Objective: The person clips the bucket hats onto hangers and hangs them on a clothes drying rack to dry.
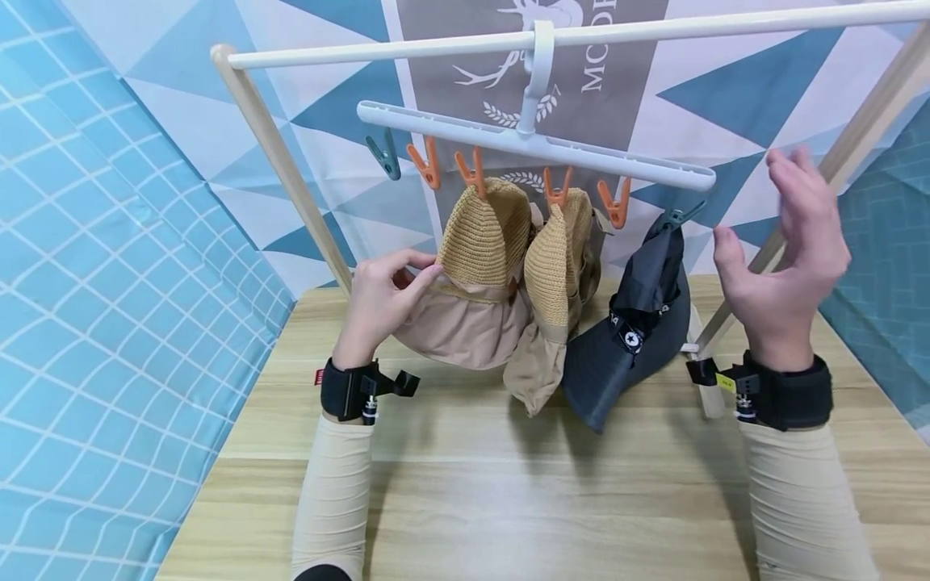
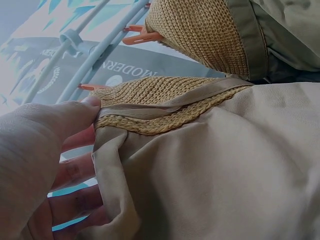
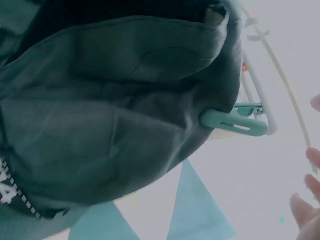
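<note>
My left hand [image 1: 385, 298] pinches the left edge of a woven straw sun hat [image 1: 475, 242] with a pinkish-beige cloth brim, right where straw meets cloth. In the left wrist view the thumb lies on that seam [image 2: 170, 112], the other fingers behind the cloth. A second straw hat [image 1: 546, 266] with a khaki brim hangs beside it. Orange clothespins [image 1: 475, 173] clip both hats under a pale hanger [image 1: 530, 144]. Further right, a dark hat [image 1: 617, 355] hangs from a green clothespin [image 3: 235, 122]. My right hand [image 1: 792, 250] is raised beside it, fingers apart, holding nothing.
The hanger hooks over the white bar [image 1: 378, 52] of a wooden-legged rack [image 1: 279, 161], which stands on a wood-grain table [image 1: 465, 500]. Spare clothespins [image 1: 385, 153] hang along the hanger. A patterned cloth backdrop [image 1: 748, 89] is behind, and a blue grid-patterned cloth [image 1: 109, 323] at the left.
</note>
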`<state>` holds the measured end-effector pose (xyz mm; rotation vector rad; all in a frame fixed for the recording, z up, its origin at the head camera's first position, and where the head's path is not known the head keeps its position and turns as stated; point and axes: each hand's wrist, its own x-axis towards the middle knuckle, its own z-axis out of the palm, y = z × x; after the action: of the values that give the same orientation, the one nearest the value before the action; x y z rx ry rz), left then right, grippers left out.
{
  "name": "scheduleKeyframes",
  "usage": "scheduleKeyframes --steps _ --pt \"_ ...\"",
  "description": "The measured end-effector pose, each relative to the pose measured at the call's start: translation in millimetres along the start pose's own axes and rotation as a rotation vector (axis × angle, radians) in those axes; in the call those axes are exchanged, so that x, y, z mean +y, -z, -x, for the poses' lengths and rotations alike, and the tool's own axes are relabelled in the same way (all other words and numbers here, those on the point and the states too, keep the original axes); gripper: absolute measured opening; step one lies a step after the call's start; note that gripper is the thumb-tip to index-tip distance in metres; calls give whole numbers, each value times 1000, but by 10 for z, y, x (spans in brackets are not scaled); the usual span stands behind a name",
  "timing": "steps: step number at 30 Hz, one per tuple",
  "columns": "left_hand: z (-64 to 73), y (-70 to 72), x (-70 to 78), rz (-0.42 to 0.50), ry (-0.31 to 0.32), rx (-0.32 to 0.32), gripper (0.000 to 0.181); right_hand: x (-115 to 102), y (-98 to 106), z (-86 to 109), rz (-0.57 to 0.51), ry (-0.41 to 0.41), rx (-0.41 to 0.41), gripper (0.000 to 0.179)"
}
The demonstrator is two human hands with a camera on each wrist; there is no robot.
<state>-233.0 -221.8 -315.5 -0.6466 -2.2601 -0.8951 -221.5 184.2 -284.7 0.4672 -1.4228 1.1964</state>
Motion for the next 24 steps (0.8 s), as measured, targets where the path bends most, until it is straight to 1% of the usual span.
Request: scheduleKeyframes --steps 2,4,5,7,10,12,14,16,18,21,24 --pt "2 -6 3 4 -1 -3 19 60 16 28 74 89 42 54" --pt "2 -10 5 10 -4 0 18 126 37 35 166 151 61 56" --pt "3 -12 5 14 -5 3 18 150 57 34 214 170 59 57" --pt "2 -14 3 18 -7 7 18 192 89 28 286 162 74 60" --pt "0 -14 -1 7 -8 4 18 230 175 7 379 67 74 70" --pt "0 -11 -8 -4 -4 3 19 252 241 -7 419 -12 51 76" --pt "2 -7 -12 -9 0 2 19 277 321 -17 452 -88 -1 80" --pt "6 -7 -16 -9 5 2 18 305 396 -23 500 -151 -46 79" --pt "7 -9 -18 -6 8 -1 19 340 461 -23 556 -211 -72 73" --pt "6 -20 -16 -5 11 -9 20 387 527 -13 630 -298 -85 54" --pt "2 -34 -10 0 16 -18 22 421 555 -4 650 -345 -71 39"
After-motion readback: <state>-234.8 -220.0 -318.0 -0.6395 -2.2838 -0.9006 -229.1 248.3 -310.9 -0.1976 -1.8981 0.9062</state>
